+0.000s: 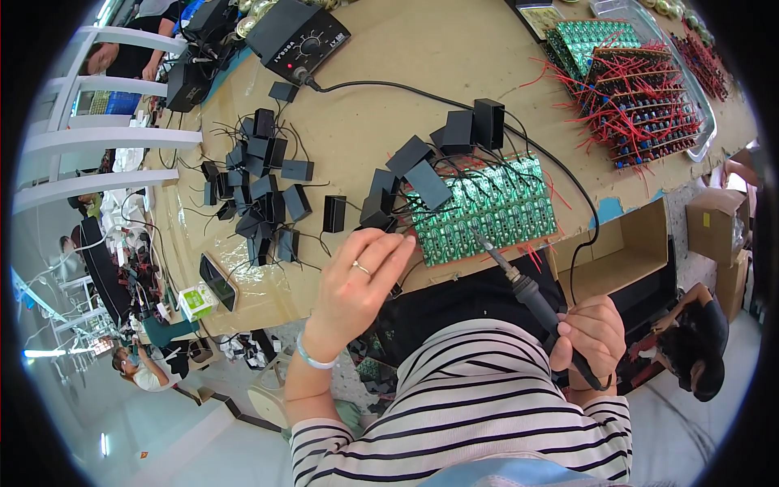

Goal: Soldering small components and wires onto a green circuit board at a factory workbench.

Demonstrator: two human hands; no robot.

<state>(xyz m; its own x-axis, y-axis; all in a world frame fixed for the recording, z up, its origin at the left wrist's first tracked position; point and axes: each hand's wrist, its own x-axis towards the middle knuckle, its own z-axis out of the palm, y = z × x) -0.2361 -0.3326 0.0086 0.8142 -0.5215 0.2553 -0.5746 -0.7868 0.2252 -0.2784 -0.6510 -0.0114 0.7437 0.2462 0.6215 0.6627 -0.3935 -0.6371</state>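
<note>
My right hand [592, 334] is wrapped around the dark handle of a soldering iron [535, 296]. The metal tip points up and left over the near part of a green circuit board panel [487, 235]. At the panel's left edge is my left hand [357, 280], fingers curled together; whatever its fingertips may pinch is hidden. Several black plastic boxes [428, 185] with dark wires lie along the panel's far and left sides, some overlapping it. Red wires stick out from the panel's edges.
A black soldering station [299, 40] sits at the far left, its cable running across to the iron. More black boxes [261, 166] are heaped left of centre. A phone [218, 282] lies near the left edge. Wired board panels [633, 105] are stacked far right. A cardboard box [608, 252] stands nearby.
</note>
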